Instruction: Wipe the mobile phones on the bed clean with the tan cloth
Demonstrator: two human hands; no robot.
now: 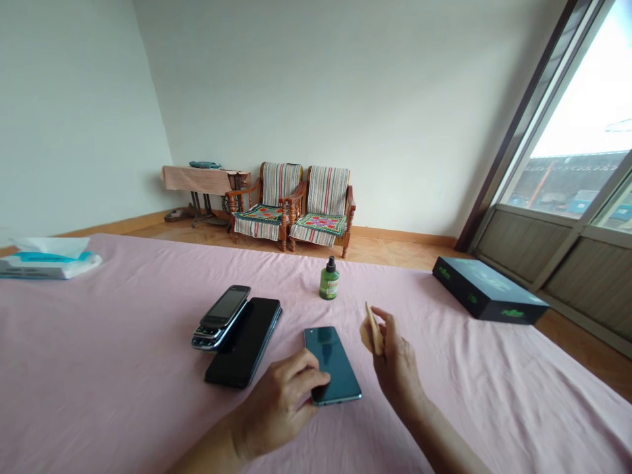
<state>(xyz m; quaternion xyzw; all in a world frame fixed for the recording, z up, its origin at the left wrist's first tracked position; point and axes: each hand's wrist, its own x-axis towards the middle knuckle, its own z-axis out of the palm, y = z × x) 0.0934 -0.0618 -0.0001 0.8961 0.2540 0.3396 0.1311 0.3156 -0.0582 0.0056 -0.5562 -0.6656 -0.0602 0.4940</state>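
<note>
A dark smartphone lies on the pink cloth in front of me. My left hand grips its lower left edge, with the fingertips on its glossy upper face. To the right of the phone, my right hand is raised a little and pinches a thin, folded beige wiping cloth between thumb and fingers. Left of the phone lies a stack of black phones or tablets. An older slider phone rests tilted against its left side, partly on top of another handset.
Beyond the phone stands a green spray bottle with a black pump. A black box sits at the right, and a tissue pack at the far left. Two wooden armchairs and a draped sewing table are against the wall.
</note>
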